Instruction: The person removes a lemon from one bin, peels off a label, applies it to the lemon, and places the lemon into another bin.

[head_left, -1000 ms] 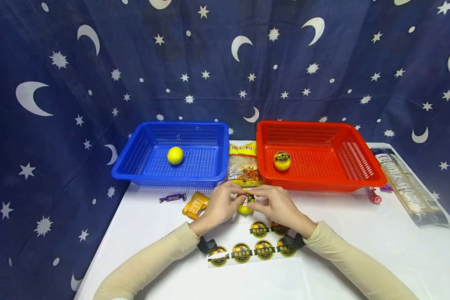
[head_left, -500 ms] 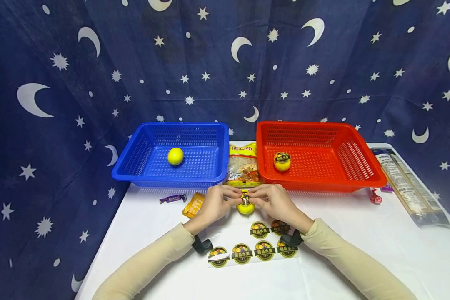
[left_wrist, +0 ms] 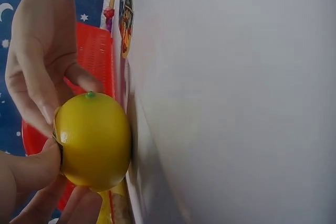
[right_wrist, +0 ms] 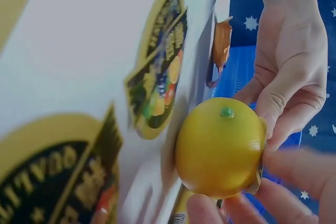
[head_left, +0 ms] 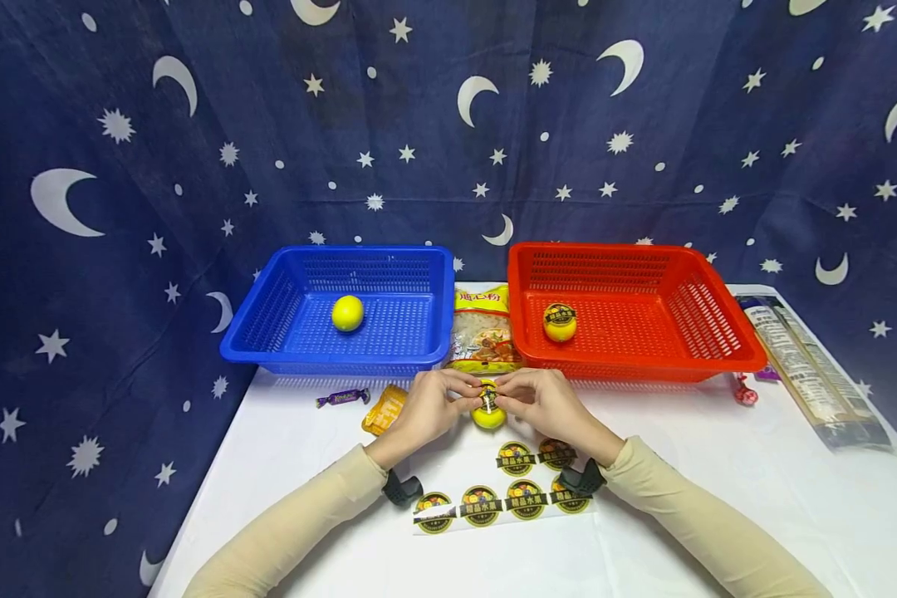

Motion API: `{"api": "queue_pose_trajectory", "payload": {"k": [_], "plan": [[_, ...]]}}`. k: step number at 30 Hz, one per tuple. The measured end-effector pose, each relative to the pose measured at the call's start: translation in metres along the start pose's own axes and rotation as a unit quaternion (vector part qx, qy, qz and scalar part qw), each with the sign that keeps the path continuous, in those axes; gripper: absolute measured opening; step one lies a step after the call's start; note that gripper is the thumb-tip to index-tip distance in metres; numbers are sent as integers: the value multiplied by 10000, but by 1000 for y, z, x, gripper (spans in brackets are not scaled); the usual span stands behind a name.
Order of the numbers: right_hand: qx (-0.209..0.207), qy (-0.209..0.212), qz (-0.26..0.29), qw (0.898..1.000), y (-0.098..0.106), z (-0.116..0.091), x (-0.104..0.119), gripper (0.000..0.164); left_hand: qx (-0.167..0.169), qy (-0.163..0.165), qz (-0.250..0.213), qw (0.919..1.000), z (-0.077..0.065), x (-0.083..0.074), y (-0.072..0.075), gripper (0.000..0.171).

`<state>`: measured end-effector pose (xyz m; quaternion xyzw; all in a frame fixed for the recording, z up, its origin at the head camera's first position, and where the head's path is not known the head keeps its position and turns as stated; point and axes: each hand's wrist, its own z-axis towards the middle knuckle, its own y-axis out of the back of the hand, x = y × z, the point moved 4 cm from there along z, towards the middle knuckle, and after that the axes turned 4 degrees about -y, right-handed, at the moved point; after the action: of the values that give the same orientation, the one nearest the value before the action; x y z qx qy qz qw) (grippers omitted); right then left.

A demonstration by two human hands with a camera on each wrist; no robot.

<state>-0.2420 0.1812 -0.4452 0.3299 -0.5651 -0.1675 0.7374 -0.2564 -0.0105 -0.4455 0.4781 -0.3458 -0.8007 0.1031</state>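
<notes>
Fruit (head_left: 488, 420), yellow with a green stem stub, appears to rest on the white counter (head_left: 448, 565), directly in front of the gap between the two baskets. A round black-and-gold sticker (head_left: 489, 399) lies on its upper face. The left hand (head_left: 435, 407) and the right hand (head_left: 544, 409) hold the fruit from opposite sides, fingers bent and grip narrow, thumbs and fingertips at the sticker's edges. The step in hand is judged to be sticker application, at the pressing stage. Part of the sticker's edge appears raised in the right wrist view; the next move therefore calls for smoothing the margin outward while keeping the fruit steady. Transfer to the red basket (head_left: 635, 325) would logically follow, since a stickered fruit (head_left: 560, 329) lies there. One plain fruit (head_left: 347, 313) occupies the blue basket (head_left: 398, 325), apparently awaiting a sticker from the sheet (head_left: 502, 504) nearer the person.
</notes>
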Motion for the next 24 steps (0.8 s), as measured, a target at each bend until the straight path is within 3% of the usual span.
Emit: {"api": "queue_pose_trajectory", "payload": {"k": [7, 14, 17, 20, 24], "plan": [[650, -71, -557, 9963, -12, 4, 1, 75, 72, -311, 440, 9985, -3, -7, 2, 12], [619, -183, -732, 9952, -5, -4, 3, 75, 36, -349, 170, 9992, -4, -17, 1, 22], [659, -222, -551, 9961, 16, -20, 9, 71, -54, -691, 347, 9970, -2, -28, -2, 28], [558, -119, -456, 9973, 52, -32, 19, 69, -197, -1069, 731, 9914, 7, -38, -5, 35], [-23, 33, -1029, 9947, 115, -30, 25, 68, -406, -1265, 1049, 9856, 26, -47, -9, 46]]}}
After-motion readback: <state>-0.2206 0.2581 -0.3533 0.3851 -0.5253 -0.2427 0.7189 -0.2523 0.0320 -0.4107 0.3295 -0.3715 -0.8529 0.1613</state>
